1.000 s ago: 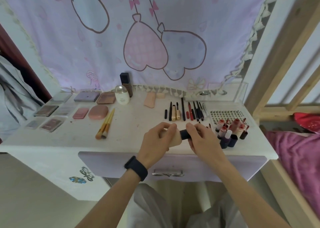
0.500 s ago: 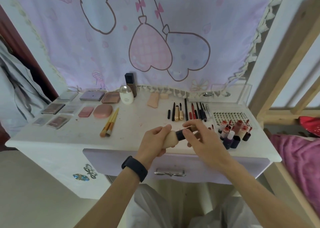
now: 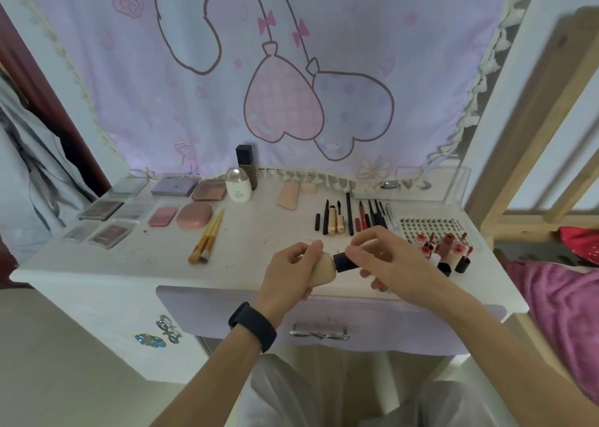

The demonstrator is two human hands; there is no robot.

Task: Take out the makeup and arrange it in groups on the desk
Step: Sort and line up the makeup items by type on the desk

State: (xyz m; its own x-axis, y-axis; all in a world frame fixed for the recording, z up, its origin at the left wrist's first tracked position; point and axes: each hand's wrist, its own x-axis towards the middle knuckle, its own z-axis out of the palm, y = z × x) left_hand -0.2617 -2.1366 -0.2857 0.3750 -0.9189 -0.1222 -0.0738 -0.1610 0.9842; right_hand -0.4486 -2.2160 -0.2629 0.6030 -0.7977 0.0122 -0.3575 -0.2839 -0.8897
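Obs.: the beige tube is being held just above the near edge of the bench, not resting on it. The brushes are lying out at its 9 o'clock and the cluster of lip tubes is standing at its 3 o'clock.

Grip: the left hand is wrapping its fingers round the tube's body. The right hand is pinching the black cap between thumb and forefinger. Its remaining fingers are curling loosely below the cap.

Orientation: the long axis is running roughly 9 to 3 o'clock. The cap end is pointing toward 3 o'clock and tilting slightly upward. The crimped end is hiding inside the left palm.

Judgement: the step appears to be working the cap, seating or loosening it. I cannot tell which.

Method:
- Let the left grip hold the body lightly, so that no product is squeezing toward the neck.
- Let the right grip turn the cap squarely on the axis.
- Once the cap is snug, the likely group is the one containing the white bottle at 12 o'clock.
- Lay the tube flat there, clear of its neighbours.
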